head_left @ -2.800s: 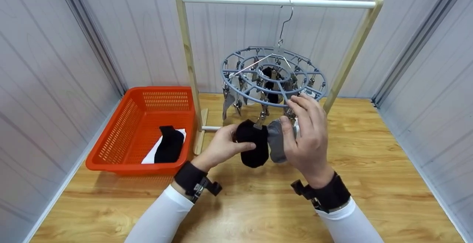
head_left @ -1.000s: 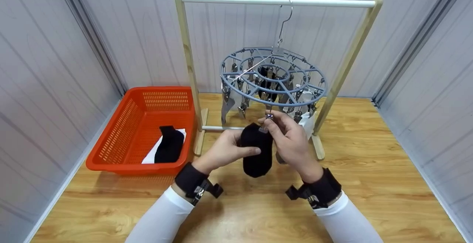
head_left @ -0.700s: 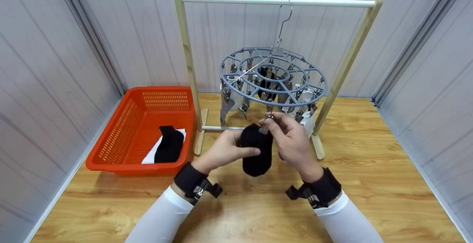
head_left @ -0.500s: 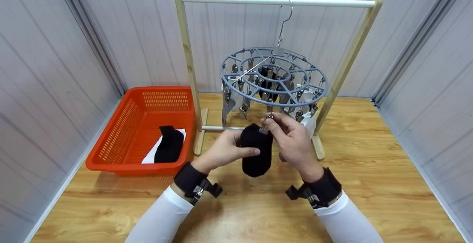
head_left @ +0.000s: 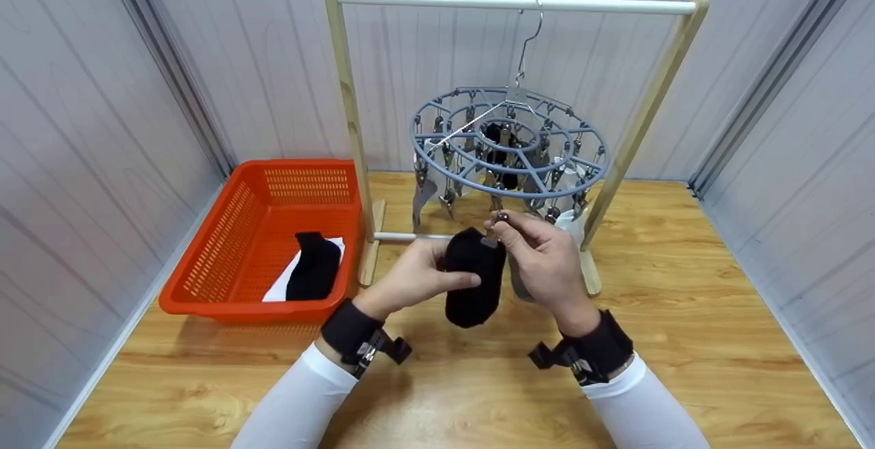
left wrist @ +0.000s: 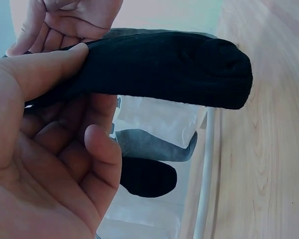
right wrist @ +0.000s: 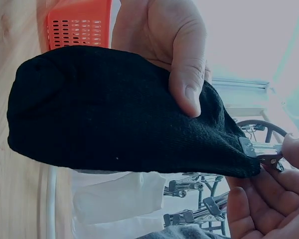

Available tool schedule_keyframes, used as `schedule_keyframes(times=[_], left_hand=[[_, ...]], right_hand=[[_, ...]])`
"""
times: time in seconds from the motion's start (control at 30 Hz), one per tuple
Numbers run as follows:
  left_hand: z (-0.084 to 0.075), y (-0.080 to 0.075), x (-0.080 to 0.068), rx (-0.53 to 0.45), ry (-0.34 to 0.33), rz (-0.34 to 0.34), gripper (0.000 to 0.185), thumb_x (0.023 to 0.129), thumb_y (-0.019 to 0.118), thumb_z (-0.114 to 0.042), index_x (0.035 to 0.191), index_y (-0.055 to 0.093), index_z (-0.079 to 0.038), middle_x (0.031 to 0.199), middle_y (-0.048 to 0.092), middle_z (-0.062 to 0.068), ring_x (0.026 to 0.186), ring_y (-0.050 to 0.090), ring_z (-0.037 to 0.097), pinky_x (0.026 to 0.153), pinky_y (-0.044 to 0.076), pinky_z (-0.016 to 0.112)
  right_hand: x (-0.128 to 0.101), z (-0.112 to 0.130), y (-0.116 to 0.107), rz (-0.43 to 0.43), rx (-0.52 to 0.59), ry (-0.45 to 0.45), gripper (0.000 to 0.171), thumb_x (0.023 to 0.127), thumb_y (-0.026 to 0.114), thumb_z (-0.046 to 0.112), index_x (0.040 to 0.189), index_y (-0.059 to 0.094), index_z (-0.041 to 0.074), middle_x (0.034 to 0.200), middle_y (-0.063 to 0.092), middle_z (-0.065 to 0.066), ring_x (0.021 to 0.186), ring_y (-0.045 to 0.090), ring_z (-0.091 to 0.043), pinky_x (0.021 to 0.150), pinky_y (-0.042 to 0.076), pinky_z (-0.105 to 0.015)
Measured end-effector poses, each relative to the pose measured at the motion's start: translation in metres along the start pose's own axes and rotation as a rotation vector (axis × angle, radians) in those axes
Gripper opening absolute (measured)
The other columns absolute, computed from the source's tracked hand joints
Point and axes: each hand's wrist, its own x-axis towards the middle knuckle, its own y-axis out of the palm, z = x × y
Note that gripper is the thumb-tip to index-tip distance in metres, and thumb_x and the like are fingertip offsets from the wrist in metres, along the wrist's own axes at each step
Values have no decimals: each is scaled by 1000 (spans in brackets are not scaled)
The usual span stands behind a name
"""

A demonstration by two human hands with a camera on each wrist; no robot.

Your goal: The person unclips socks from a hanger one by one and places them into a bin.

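A black sock hangs toe down below the front of a round grey drying hanger. My left hand pinches its side, thumb across the front. At the sock's top corner my right hand pinches a metal clip, whose tip lies over the cuff. A grey sock hangs just behind, partly hidden by the right hand. Farther back on the hanger are another black sock, a grey one and white ones.
An orange basket stands on the left, holding a black sock on top of something white. The hanger hooks onto a rack's white bar. Wooden posts flank it. Pale walls enclose three sides.
My right hand has come left and down from the hanger's rim onto the clip at the black sock. The hanger has turned somewhat. Over the last second both hands have barely moved.
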Motion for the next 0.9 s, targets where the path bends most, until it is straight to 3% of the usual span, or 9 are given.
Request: schedule_keyframes(times=[0.6,0.9], left_hand=[[-1,0,1,11,-15,-2,23,93,91,-14,108,80,-1,97,81,5,86,74,13,77,60,29],[0,-5,0,7,-25,10,22,93,91,-13,110,81,-3,97,82,3,87,75,14,76,59,29]], right_hand=[[0,0,-2,3,-24,-46,23,105,77,5,127,82,0,114,83,-12,104,81,-25,89,64,-34],[-2,0,0,-34,11,-83,23,104,74,-3,126,79,-10,113,83,-18,104,81,-22,89,64,-34]])
